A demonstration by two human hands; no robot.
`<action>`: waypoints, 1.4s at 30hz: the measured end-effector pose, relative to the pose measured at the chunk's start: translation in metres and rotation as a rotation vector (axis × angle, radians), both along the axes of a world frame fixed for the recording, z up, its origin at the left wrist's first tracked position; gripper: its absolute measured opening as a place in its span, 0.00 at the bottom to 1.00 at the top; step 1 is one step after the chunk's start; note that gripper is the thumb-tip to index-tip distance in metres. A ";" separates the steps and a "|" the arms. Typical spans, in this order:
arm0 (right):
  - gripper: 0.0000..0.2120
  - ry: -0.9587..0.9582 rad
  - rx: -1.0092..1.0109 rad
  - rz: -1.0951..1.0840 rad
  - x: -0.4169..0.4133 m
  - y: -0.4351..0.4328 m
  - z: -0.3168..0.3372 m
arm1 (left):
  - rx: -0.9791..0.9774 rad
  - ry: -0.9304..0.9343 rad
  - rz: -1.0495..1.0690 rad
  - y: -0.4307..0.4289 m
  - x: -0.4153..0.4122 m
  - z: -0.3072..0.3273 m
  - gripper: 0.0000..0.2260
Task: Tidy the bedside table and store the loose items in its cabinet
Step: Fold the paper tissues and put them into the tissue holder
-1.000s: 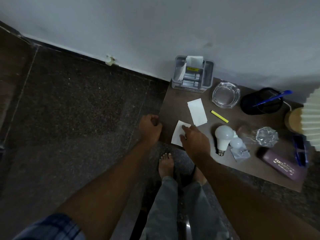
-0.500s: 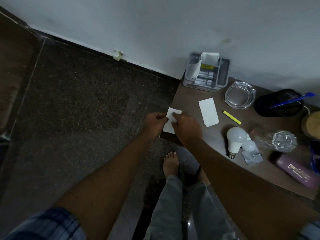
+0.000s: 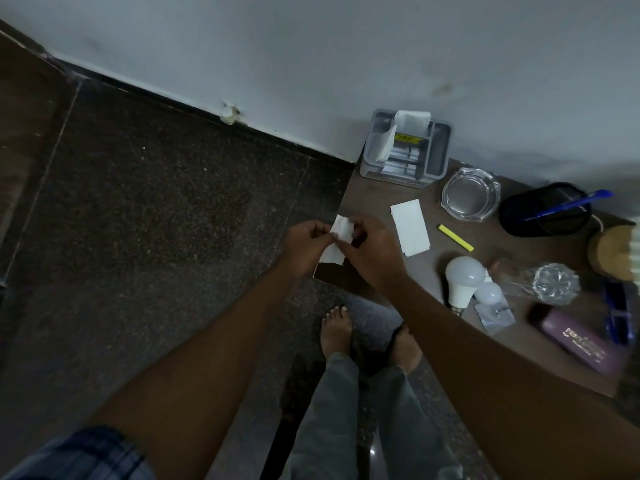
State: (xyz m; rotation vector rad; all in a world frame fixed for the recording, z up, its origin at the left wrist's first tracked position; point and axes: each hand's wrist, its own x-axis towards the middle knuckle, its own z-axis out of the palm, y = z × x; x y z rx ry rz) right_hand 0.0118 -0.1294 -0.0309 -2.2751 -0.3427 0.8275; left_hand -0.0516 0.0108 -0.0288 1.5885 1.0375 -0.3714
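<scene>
A white paper slip point(image 3: 337, 240) is pinched between my left hand point(image 3: 306, 242) and my right hand point(image 3: 372, 249) over the near left corner of the brown bedside table point(image 3: 374, 199). The slip is bent and lifted off the top. A second white slip point(image 3: 410, 226) lies flat on the table just right of my hands. Further right lie a yellow stick point(image 3: 455, 238), a large white bulb point(image 3: 462, 278), a small bulb point(image 3: 488, 294) on a clear packet, and a purple case point(image 3: 581, 341). The cabinet below is hidden.
A grey organiser point(image 3: 438, 154) with papers stands against the wall. Beside it are a glass ashtray point(image 3: 471, 194), a black pen cup point(image 3: 543, 209) with a blue pen, a crumpled clear bottle point(image 3: 554, 282), blue glasses point(image 3: 618, 313) and a lamp base point(image 3: 611, 251). Dark floor spreads left; my bare feet point(image 3: 337, 329) stand below.
My right hand slid the slip from the table top to the left corner, my left hand took hold too, and both now lift and bend it.
</scene>
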 end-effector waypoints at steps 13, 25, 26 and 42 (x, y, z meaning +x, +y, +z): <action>0.10 0.368 0.350 -0.264 0.055 -0.064 0.076 | -0.199 -0.263 -0.133 -0.025 0.046 0.071 0.06; 0.10 -0.113 0.193 -0.145 0.141 -0.062 0.115 | 0.042 -0.364 -0.053 -0.050 0.144 0.106 0.10; 0.11 -0.141 0.183 -0.138 0.145 -0.058 0.115 | 0.068 -0.356 -0.057 -0.049 0.147 0.106 0.11; 0.09 -0.313 0.119 -0.035 0.179 -0.020 0.084 | 0.496 -0.360 -0.259 -0.019 0.170 0.094 0.10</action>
